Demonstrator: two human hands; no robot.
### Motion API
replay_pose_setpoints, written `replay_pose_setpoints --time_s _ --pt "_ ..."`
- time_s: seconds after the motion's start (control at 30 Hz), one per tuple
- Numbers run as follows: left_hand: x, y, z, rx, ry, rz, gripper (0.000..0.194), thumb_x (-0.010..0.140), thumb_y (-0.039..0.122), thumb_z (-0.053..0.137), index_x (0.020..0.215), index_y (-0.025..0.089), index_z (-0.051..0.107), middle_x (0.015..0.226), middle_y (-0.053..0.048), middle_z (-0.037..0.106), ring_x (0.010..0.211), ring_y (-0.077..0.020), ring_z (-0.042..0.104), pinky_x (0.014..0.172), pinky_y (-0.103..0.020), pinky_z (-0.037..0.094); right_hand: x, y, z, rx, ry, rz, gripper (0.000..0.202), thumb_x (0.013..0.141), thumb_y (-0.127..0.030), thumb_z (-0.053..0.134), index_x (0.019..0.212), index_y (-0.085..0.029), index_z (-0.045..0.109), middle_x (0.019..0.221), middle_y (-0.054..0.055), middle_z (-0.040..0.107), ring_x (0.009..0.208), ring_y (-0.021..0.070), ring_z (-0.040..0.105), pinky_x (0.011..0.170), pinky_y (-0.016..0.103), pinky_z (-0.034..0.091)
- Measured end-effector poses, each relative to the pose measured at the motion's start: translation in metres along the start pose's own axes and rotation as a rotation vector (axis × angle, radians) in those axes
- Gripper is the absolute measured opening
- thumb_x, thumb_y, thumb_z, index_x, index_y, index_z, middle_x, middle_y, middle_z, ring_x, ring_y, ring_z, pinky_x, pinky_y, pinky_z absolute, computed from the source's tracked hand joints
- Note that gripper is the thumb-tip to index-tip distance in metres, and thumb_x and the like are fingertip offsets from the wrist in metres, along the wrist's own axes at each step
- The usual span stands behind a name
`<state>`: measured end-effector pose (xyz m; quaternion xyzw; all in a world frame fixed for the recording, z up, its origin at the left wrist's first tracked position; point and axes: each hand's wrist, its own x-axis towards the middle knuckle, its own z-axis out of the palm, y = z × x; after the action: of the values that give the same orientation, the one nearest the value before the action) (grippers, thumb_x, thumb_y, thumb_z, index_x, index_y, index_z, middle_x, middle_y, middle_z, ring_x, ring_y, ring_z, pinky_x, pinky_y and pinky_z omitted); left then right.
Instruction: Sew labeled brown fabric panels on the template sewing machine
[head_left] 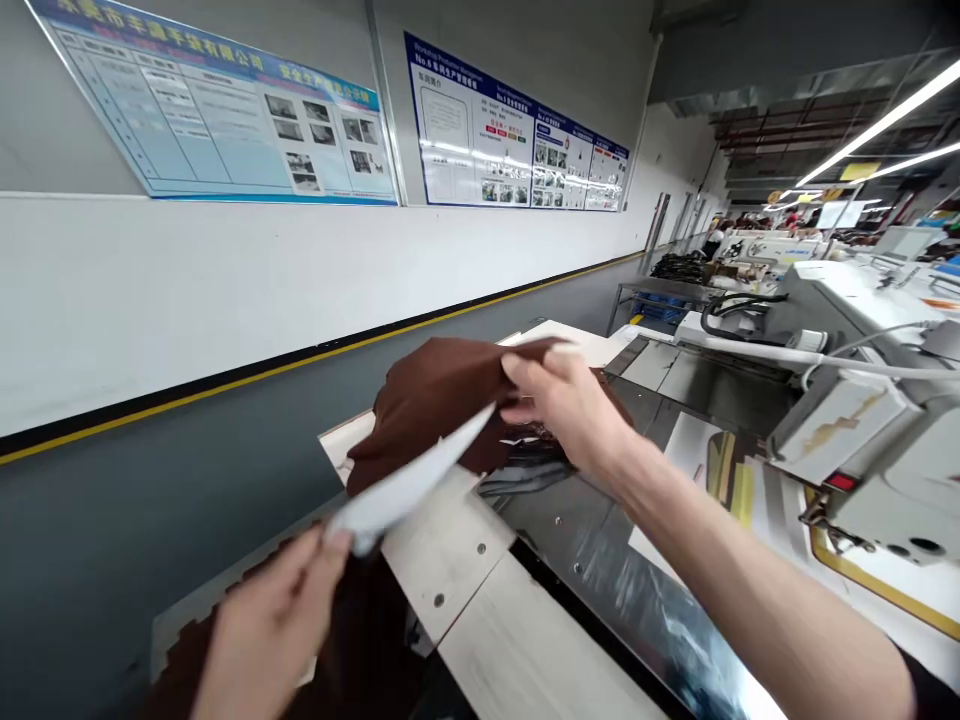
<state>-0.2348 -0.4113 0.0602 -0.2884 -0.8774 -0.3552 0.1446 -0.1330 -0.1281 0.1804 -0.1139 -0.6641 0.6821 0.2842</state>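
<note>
My left hand, blurred by motion, pinches one end of a pale, flat, pointed piece that looks like paper or thin sheet material. Its tip reaches up toward my right hand, close to the fingers; whether they touch it I cannot tell. The thumb and fingers of that hand close on the edge of a brown piece of soft leather or fabric. This brown piece is draped over the end of the worktable. Dark strips lie below my right hand.
A sewing machine stands to the right, with yellow and olive strips beside it. Pale boards edge the shiny metal tabletop. More brown material lies low at the left. A wall runs along the left side.
</note>
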Motion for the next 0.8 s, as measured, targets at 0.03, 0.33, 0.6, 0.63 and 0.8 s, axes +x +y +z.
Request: replay_pose_setpoints --time_s 0.03,0.33,0.6,0.63,0.8 --pt "0.038 0.015 -0.013 0.044 0.14 -0.013 0.031 0.097 0.038 0.06 0.119 0.02 0.074 0.095 0.007 0.079 0.083 -0.0144 0.074 0.068 -0.016 0.056 0.023 -0.017 -0.002 0.047 0.047 -0.038 0.022 0.093 -0.034 0.063 0.083 -0.015 0.06 0.09 0.005 0.066 0.084 0.0174 0.064 0.071 0.035 0.063" --pt "0.265 0.123 0.022 -0.034 0.366 0.882 0.036 0.097 0.007 0.049 0.13 0.008 0.062 0.139 0.0 0.063 0.131 -0.0241 0.057 0.111 -0.051 0.045 0.1 -0.045 -0.098 0.219 0.428 -0.364 0.025 0.087 -0.041 0.073 0.098 -0.019 0.067 0.095 0.001 0.069 0.09 0.0189 0.068 0.079 0.037 0.064" --pt "0.209 0.026 0.073 -0.044 -0.443 0.867 0.045 0.094 0.004 0.045 0.134 0.019 0.061 0.141 -0.008 0.063 0.138 -0.0257 0.052 0.118 -0.05 0.042 0.006 0.087 -0.116 0.383 0.614 0.54 0.034 0.08 -0.042 0.082 0.096 -0.013 0.076 0.082 0.009 0.075 0.073 0.0239 0.071 0.074 0.037 0.063" --pt "0.202 0.018 0.071 -0.056 -0.45 0.829 0.045 0.095 0.005 0.044 0.135 0.02 0.06 0.143 -0.008 0.061 0.139 -0.0268 0.051 0.118 -0.052 0.041 -0.007 0.098 -0.118 0.404 0.652 0.625 0.031 0.078 -0.041 0.084 0.091 -0.013 0.076 0.08 0.009 0.076 0.073 0.024 0.072 0.075 0.036 0.063" --pt "0.198 0.007 0.06 -0.05 -0.47 0.736 0.047 0.096 0.007 0.048 0.14 0.021 0.056 0.142 -0.008 0.062 0.137 -0.0264 0.053 0.112 -0.045 0.049 -0.036 0.12 -0.112 0.505 0.81 0.764 0.032 0.071 -0.038 0.09 0.084 -0.014 0.074 0.078 0.01 0.077 0.074 0.0237 0.074 0.075 0.033 0.062"
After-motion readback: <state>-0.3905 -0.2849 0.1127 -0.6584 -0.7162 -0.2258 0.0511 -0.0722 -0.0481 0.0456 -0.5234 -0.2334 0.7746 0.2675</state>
